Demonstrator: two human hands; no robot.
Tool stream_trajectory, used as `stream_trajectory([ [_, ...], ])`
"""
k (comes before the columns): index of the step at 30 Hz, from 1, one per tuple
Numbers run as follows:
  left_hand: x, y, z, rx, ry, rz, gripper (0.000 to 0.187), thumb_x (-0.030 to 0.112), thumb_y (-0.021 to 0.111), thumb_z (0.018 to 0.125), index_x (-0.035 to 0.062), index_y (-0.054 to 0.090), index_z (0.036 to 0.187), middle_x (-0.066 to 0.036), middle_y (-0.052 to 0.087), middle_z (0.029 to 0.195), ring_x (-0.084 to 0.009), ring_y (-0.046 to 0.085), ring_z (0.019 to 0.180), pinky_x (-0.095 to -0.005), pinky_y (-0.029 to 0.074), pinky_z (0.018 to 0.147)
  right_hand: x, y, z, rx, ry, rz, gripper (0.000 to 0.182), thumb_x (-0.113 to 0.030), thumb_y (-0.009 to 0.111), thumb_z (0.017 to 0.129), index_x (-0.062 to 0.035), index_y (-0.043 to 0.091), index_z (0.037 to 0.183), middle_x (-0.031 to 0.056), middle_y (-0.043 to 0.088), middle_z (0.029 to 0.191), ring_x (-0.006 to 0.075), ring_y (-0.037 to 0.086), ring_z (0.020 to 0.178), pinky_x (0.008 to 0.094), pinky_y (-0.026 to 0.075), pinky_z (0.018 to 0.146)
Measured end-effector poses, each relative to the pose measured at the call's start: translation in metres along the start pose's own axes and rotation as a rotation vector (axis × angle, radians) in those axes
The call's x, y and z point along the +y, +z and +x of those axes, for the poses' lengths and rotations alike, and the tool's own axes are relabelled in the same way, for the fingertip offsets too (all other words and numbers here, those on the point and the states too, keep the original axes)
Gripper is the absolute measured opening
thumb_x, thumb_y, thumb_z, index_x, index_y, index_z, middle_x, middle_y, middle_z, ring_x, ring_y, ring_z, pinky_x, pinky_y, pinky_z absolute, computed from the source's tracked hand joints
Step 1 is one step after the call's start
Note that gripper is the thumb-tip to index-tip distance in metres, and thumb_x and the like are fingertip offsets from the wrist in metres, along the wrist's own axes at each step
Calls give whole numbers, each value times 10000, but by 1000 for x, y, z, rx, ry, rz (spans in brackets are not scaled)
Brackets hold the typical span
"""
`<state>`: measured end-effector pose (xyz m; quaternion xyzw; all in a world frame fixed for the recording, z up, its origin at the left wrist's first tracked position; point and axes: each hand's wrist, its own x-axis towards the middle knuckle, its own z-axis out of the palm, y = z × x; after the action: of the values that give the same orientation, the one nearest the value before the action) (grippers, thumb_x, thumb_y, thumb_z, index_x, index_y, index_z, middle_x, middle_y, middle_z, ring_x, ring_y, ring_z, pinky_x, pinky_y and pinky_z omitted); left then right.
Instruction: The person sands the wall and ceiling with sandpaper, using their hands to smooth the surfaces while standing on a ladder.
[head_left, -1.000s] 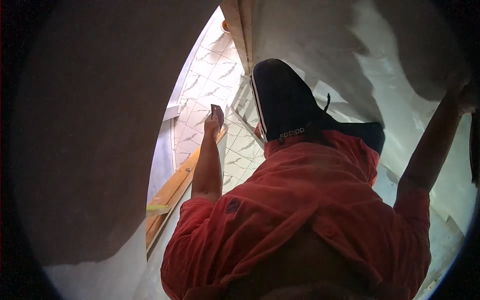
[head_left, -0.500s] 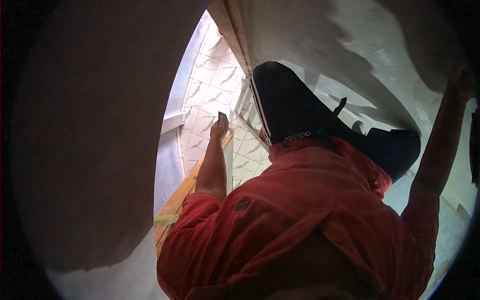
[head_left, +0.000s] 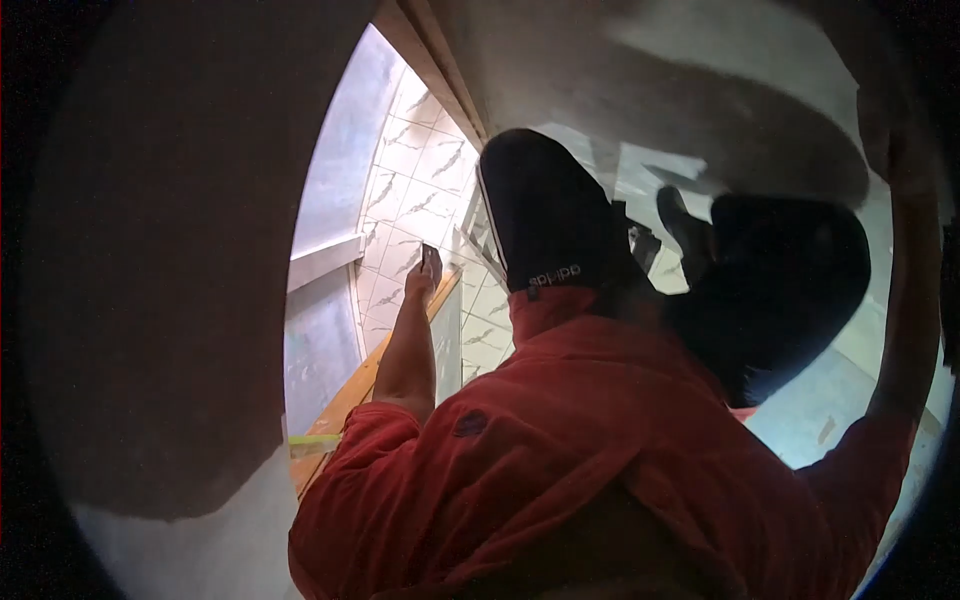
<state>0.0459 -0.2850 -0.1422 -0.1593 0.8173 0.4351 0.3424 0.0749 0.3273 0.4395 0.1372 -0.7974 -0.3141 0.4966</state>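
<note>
At the end of my stretched-out left arm, my left hand [head_left: 431, 274] is closed round a small dark flat object [head_left: 427, 256], whose kind I cannot make out. It is over the pale tiled floor, close to a wooden door frame [head_left: 370, 375]. My right arm reaches up along the right side, and my right hand [head_left: 905, 165] is in shadow by the grey wall. Its fingers are too dark to read, and I cannot see whether it holds anything. Smooth, darker grey patches [head_left: 730, 130] cover parts of the wall surface [head_left: 720, 40].
A large dark patch [head_left: 160, 300] fills the left wall surface [head_left: 200, 555]. Beyond the opening are grey-veined white tiles [head_left: 400, 205] and a pale wall [head_left: 345, 150]. A yellow-green strip [head_left: 315, 443] lies by the wood. My dark-trousered legs [head_left: 540, 210] are spread, one foot [head_left: 682, 230] visible.
My right leg has swung outward to the right, bringing the foot into view. My right arm has shifted right and up. The left hand keeps the dark object, slightly lower in view.
</note>
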Motion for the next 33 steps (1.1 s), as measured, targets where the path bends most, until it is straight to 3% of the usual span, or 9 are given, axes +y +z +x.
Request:
stream_trajectory([
  [6, -11, 14, -45, -32, -32, -353, 460, 401, 511, 1018, 8, 618, 1231, -52, 685, 1022, -122, 646, 822, -261, 512, 711, 9, 6, -15, -145, 50, 79, 745, -700, 279, 937, -182, 346, 1468, 246, 156, 1578, 451, 2, 1475, 703, 4, 1116],
  [7, -51, 18, -27, -58, -42, -536, 442, 372, 513, 1021, -1, 610, 1236, -55, 684, 1015, -126, 648, 826, -253, 513, 694, 10, 7, -19, -170, 68, 93, 744, -702, 277, 936, -188, 345, 1470, 242, 157, 1580, 449, 0, 1476, 704, 1, 1117],
  [8, -21, 13, -64, 16, -32, -293, 429, 356, 502, 1025, 1, 610, 1241, -66, 686, 1025, -132, 653, 828, -256, 516, 693, 9, 9, -25, -198, 88, 114, 744, -704, 275, 936, -194, 344, 1472, 237, 159, 1581, 448, -1, 1477, 704, -3, 1118],
  [13, -27, 2, -146, 175, -184, -403, 518, 444, 469, 1019, -15, 636, 1192, -49, 690, 1006, -138, 651, 856, -273, 510, 734, -4, 4, 0, -81, 39, 111, 770, -739, 220, 921, -233, 326, 1492, 208, 158, 1592, 438, -10, 1483, 716, -4, 1121],
  [17, -32, 14, -187, 275, -276, -651, 468, 409, 460, 1030, 21, 636, 1223, -58, 692, 1035, -156, 653, 889, -285, 510, 771, 7, 6, -16, -94, 80, 114, 498, -484, 570, 918, -45, 613, 1150, 148, 599, 1158, 347, 544, 1015, 484, 413, 949],
  [19, -75, 32, -185, 326, -251, -721, 454, 391, 461, 1031, 27, 629, 1243, -81, 692, 1101, -174, 656, 983, -309, 506, 856, 2, 2, 1, -75, 78, 120, 448, -420, 658, 918, 2, 684, 1064, 134, 709, 1049, 324, 683, 898, 426, 517, 906],
  [22, -103, 46, -180, 368, -171, -573, 450, 379, 460, 1029, 20, 628, 1242, -106, 689, 1136, -190, 653, 1033, -327, 500, 893, -12, -8, 30, 148, -63, 249, 444, -390, 702, 897, -6, 669, 1117, 112, 699, 1100, 310, 661, 963, 404, 486, 947],
  [27, -63, 48, -203, 412, -333, -565, 430, 338, 464, 1024, 11, 616, 1259, -126, 684, 1151, -204, 643, 1058, -334, 489, 915, -23, 4, 21, 114, 15, 106, 489, -397, 680, 913, -27, 607, 1224, 107, 652, 1217, 293, 561, 1155, 385, 449, 980],
  [33, -50, 22, -181, 353, -233, -416, 416, 304, 447, 1029, 25, 592, 1301, -109, 678, 1164, -217, 663, 1013, -344, 511, 883, -15, -12, 6, -44, 53, 87, 500, -396, 639, 932, -28, 566, 1262, 153, 589, 1310, 306, 532, 1210, 425, 425, 1013],
])
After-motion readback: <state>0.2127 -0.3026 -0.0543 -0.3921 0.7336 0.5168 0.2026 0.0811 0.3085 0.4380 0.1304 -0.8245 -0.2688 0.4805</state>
